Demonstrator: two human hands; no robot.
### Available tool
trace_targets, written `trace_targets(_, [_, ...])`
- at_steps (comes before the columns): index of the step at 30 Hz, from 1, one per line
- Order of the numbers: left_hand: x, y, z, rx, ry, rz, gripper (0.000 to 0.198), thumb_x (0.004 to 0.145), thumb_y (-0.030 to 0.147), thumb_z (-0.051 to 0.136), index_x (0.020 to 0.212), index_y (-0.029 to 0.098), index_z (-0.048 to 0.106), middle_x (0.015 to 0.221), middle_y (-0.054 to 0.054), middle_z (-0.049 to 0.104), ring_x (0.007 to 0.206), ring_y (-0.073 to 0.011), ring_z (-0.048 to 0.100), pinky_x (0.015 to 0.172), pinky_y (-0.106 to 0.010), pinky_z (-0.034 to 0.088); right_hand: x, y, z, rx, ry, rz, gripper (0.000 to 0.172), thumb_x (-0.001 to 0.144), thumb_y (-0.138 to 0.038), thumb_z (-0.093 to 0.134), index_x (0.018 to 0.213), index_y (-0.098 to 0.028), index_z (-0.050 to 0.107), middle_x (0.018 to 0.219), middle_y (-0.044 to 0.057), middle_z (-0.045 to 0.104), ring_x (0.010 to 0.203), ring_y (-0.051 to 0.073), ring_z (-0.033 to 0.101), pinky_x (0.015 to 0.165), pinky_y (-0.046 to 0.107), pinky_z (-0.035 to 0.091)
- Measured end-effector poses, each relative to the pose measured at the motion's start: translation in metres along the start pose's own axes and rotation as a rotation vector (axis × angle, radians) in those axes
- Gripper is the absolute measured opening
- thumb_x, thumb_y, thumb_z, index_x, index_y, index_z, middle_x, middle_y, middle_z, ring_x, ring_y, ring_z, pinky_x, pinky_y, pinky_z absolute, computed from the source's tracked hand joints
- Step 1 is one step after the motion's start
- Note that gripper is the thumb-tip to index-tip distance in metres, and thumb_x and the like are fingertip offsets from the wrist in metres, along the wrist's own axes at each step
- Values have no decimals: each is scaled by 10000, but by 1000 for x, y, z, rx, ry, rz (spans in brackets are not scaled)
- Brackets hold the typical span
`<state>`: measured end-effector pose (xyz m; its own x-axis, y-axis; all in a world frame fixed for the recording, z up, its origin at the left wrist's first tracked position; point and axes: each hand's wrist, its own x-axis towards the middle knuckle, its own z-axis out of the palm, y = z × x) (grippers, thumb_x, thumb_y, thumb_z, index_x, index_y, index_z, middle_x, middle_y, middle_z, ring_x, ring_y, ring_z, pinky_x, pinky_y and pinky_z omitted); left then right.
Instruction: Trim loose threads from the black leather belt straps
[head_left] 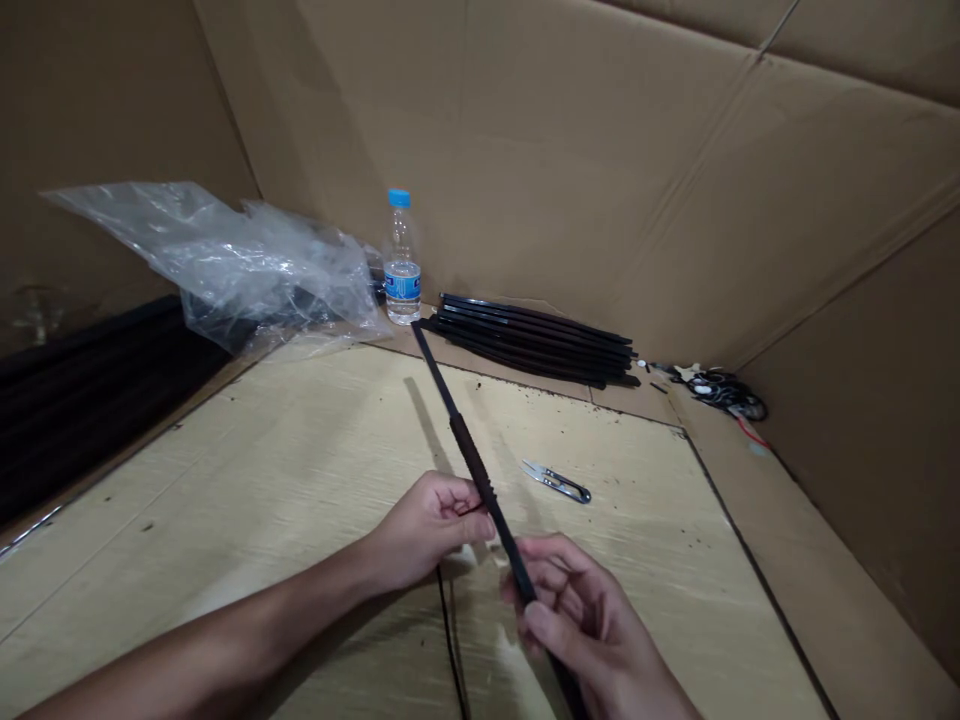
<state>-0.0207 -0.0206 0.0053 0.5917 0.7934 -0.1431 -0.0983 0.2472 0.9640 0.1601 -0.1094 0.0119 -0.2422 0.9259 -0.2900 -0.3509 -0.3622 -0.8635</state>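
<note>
The left hand (427, 530) curls its fingers closed around a slim black rod (499, 515), its middle covered in a rough, dark brown wrapping. The right hand (592, 630) pinches the rod lower down, its fingers loosely spread. Nearby, steel snips (556, 482) lie on a pale cardboard worktop (300, 470). Farther off are a bundle of black rods (532, 340), a blue-capped water bottle (401, 260) holding clear water, and crumpled clear plastic (225, 260).

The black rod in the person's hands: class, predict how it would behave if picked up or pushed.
The rod seems stiff, since its far end sticks out straight past the left hand without drooping. Its slim, rounded shape would probably roll on the board.
</note>
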Motion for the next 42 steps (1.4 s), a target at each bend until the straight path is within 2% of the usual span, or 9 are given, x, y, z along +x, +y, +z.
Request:
trace_targets(6, [-3,-3,0,-25,-101,-19,499,643,603,713,661,113,619,574,20,483,552,-110,383,554,-252,278,2,7,-2,-64,-204,51,412,589,-201,874,854,-164,561,705,-45,577,610,54,517,543,156,375])
trace_targets(11, [-4,0,0,54,-69,-33,432,708,518,679,559,144,524,512,61,358,503,-82,275,487,-235,186,-1,12,5,-7,-91,55,586,593,-246,871,805,-246,325,804,-24,666,449,49,546,411,152,381])
trace_targets(14, [-4,3,1,105,-32,-11,420,744,490,646,546,152,496,518,62,340,504,-81,272,481,-238,182,-2,7,6,-104,-18,-6,474,721,-380,786,818,-239,343,711,-36,650,374,18,438,364,136,336])
trace_targets(19, [-2,4,4,120,42,25,446,757,496,648,529,152,477,503,67,345,489,-71,264,472,-226,187,-2,-5,6,-120,110,-16,341,828,-499,646,910,-206,491,737,7,667,450,54,476,414,169,333])
trace_targets(22, [-2,3,6,-44,-45,34,377,680,474,739,640,128,596,573,28,524,558,-99,442,553,-219,343,-1,-5,6,-123,159,-53,458,740,-454,757,1082,-208,578,799,17,676,625,108,585,572,211,447])
trace_targets(25, [-2,3,8,-128,-106,44,333,691,439,745,732,117,669,681,-29,650,679,-155,564,688,-271,433,0,2,5,-169,110,-84,375,735,-447,759,951,-158,659,787,38,670,759,153,628,705,248,489])
trace_targets(32, [-4,2,8,49,42,-42,396,678,482,711,571,124,580,508,43,456,505,-83,361,501,-224,261,-1,6,6,-20,-15,21,382,804,-447,694,925,-224,409,738,21,695,375,53,509,357,137,335])
trace_targets(37, [-4,4,5,153,76,12,485,728,560,639,518,145,501,476,60,376,469,-68,284,459,-225,184,0,0,7,91,62,-27,320,809,-428,695,854,-186,489,794,59,709,543,66,544,528,180,401])
trace_targets(42, [-5,3,6,-54,-105,-7,513,590,606,757,635,119,600,536,36,482,488,-77,371,473,-209,260,3,6,-2,-52,-92,-92,497,727,-379,785,1139,-205,568,813,18,617,628,90,522,544,192,414])
